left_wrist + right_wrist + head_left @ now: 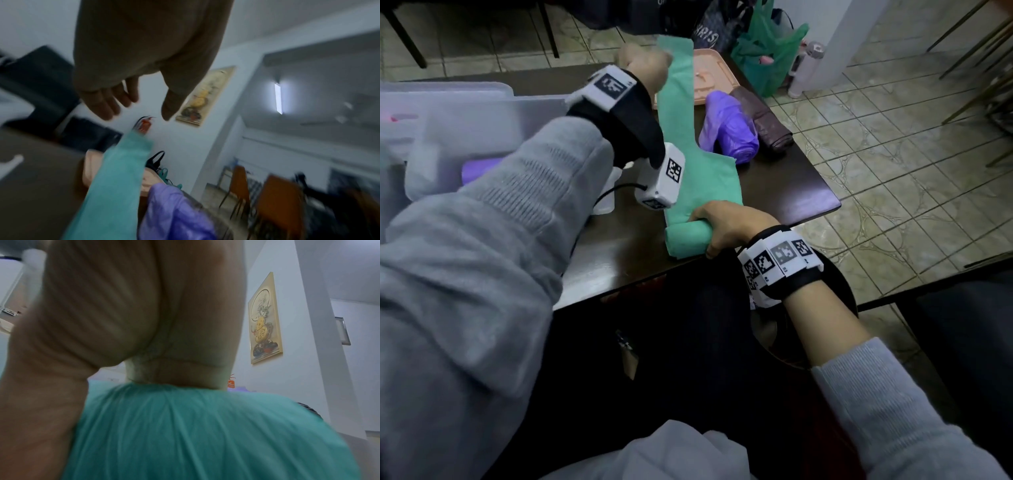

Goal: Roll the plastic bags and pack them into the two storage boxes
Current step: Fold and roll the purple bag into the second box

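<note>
Meanwhile, right hand (726, 226) gripping rolled end of green bag (698, 181) on table (791, 192), left hand (131, 78) raised above it, fingers loose, holding nothing, purple roll (729, 126) nearby.

A teal plastic bag (698, 185) lies folded into a long flat strip on a dark table, its near end rolled into a short cylinder and its far end, a narrow handle, lifted upward. Beyond it lie a rolled purple bag (732, 126) and, touching that, a rolled brown bag (763, 120). At the left stand translucent storage boxes (465, 137), one holding a purple roll (479, 169).
</note>
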A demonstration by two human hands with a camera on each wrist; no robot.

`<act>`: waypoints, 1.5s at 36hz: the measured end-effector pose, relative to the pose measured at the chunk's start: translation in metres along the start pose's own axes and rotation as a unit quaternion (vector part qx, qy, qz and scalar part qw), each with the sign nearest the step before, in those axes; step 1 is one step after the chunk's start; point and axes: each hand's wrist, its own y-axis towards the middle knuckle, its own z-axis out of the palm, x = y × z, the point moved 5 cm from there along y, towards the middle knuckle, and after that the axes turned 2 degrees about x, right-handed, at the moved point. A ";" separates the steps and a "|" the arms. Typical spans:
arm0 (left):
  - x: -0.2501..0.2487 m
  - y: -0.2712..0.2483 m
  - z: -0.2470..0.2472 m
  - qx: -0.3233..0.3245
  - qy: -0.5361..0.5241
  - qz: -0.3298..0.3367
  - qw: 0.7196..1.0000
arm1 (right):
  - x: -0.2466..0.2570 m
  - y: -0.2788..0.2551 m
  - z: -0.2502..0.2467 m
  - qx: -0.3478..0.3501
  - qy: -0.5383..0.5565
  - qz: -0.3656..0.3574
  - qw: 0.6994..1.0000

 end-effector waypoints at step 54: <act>0.126 -0.020 0.062 0.289 0.506 0.136 0.801 | 0.022 0.001 0.007 -0.035 0.022 -0.083 0.996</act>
